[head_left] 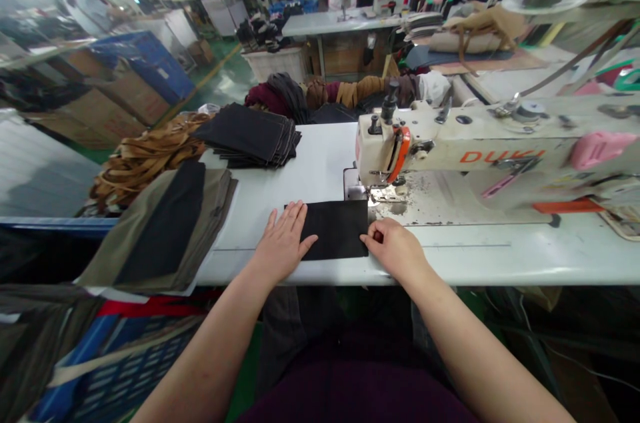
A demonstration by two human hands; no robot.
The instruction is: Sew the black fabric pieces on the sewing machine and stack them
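Note:
A black rectangular fabric piece [335, 228] lies flat on the white sewing table, its far right corner close to the needle area of the sewing machine [383, 149]. My left hand [284, 241] rests flat on the left edge of the piece, fingers stretched out and thumb apart. At the right edge, my right hand [393, 246] is closed, with thumb and forefinger pinching the fabric. Farther back on the left stands a stack of black fabric pieces [250, 135]. Nearer to me lie olive cloth pieces [200, 223] with a black strip across them.
Tan straps [145, 156] are heaped left of the table, above a blue crate [125, 363]. Rolled brown and maroon cloth [345, 93] lies behind the table. A pink object [603, 149] sits on the machine arm. People work at other machines farther back.

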